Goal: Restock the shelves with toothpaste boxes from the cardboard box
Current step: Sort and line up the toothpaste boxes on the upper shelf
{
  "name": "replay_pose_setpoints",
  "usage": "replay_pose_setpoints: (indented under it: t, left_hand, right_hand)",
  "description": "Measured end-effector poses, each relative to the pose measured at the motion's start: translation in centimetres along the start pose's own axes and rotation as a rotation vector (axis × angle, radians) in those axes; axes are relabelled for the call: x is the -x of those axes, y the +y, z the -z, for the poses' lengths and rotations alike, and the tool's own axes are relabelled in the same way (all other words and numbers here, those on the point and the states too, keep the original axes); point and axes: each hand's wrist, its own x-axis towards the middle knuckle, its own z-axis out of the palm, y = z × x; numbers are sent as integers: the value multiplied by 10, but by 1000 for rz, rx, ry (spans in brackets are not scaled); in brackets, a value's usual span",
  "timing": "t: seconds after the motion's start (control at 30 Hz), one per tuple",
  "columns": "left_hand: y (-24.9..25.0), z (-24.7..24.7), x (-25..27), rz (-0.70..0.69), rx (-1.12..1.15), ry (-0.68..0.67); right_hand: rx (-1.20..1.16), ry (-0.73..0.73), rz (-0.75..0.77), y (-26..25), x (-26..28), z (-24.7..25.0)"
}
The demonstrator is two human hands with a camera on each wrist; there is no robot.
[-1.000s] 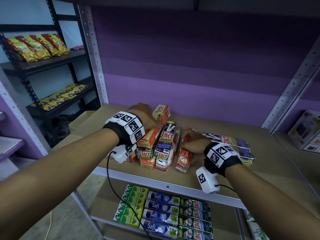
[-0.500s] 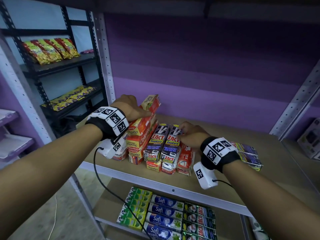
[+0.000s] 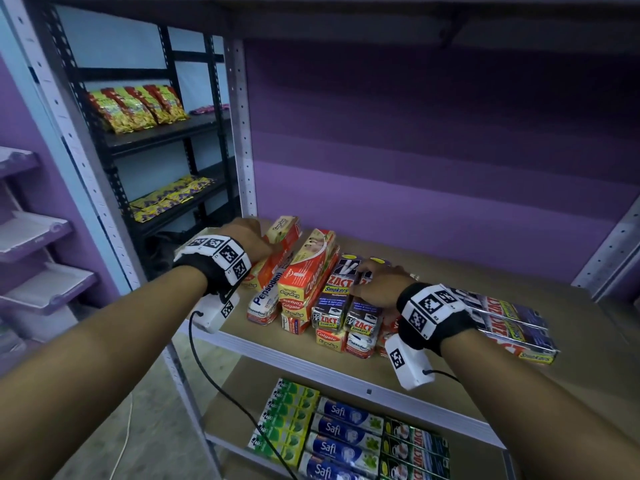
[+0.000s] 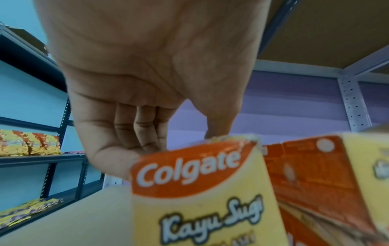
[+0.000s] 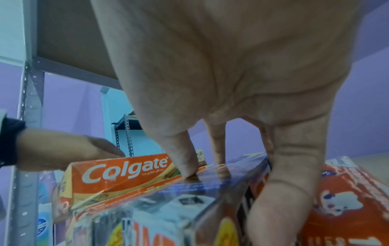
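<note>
A pile of toothpaste boxes lies on the brown shelf board [image 3: 450, 271]. My left hand [image 3: 258, 233] grips the far end of a yellow and orange Colgate box [image 3: 282, 247] at the pile's left side. In the left wrist view the fingers [image 4: 136, 133] curl behind that box [image 4: 200, 191] and the thumb is on its other side. My right hand [image 3: 374, 282] rests on the dark ZACT Smokers boxes [image 3: 337, 292]. Its fingertips [image 5: 187, 166] press the wrapped top, and one finger runs down the side. No cardboard box is in view.
A wrapped ZACT pack [image 3: 512, 320] lies right of my right wrist. Pepsodent boxes [image 3: 265, 299] sit at the pile's front left. The lower shelf holds rows of Safi boxes [image 3: 343, 431] and green boxes [image 3: 284, 417]. A grey post [image 3: 242, 133] and a snack rack [image 3: 138, 109] stand left.
My left hand has drawn one Colgate box to the left, away from the other stacked boxes, so a Pepsodent box shows. The right hand stays on the ZACT boxes.
</note>
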Motion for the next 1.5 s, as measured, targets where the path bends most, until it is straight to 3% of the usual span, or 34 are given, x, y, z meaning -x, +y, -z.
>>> replay_pose_setpoints:
  t: [0.37,0.57,0.7,1.03,1.2,1.5]
  left_hand:
    - [-8,-38,0,-76,-69,-50]
    - [-9,-29,-3,-100,-144,-84]
    - [-2,-12,-5,-103,-136,-21]
    - [71,17,19,-450,-233,-98]
    - [107,0,35,-586,-359,-43]
    - [144,-35,46,-535,-638,16]
  right_hand:
    - [-346,-10,-68,5,8,2]
    - [-559,-32,-70,14,13,5]
    - [-634,-76,-79,19,16,9]
    - [-517,-46,35,41,35,33]
    - [-426,-28,106,62,51,48]
    - [-267,125,234,110,77,56]
